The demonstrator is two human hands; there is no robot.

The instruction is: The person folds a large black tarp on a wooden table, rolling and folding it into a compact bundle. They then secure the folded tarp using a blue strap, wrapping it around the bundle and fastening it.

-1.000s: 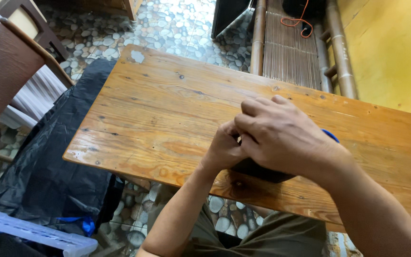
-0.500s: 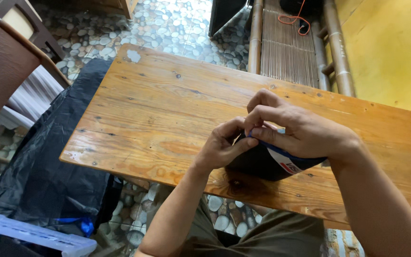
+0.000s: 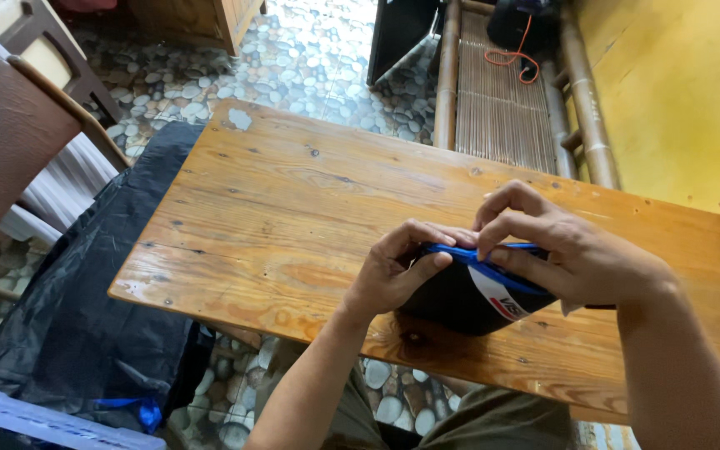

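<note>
Resting near the front edge of the wooden table [image 3: 293, 208], towards its right end, a black pouch with a blue rim [image 3: 468, 296] is gripped by both hands. The left hand [image 3: 397, 271] is closed on the rim's left end, thumb pressed against the blue edge. The right hand [image 3: 568, 254] is curled over the top, fingertips pinching the rim. Whether the pouch's mouth is open or closed cannot be told, so how much handling is left is uncertain. Bare tabletop is left free towards the left end and the far edge. A black plastic sheet [image 3: 85, 317] is draped beside the left end, a brown chair [image 3: 10, 142] beyond it.
</note>
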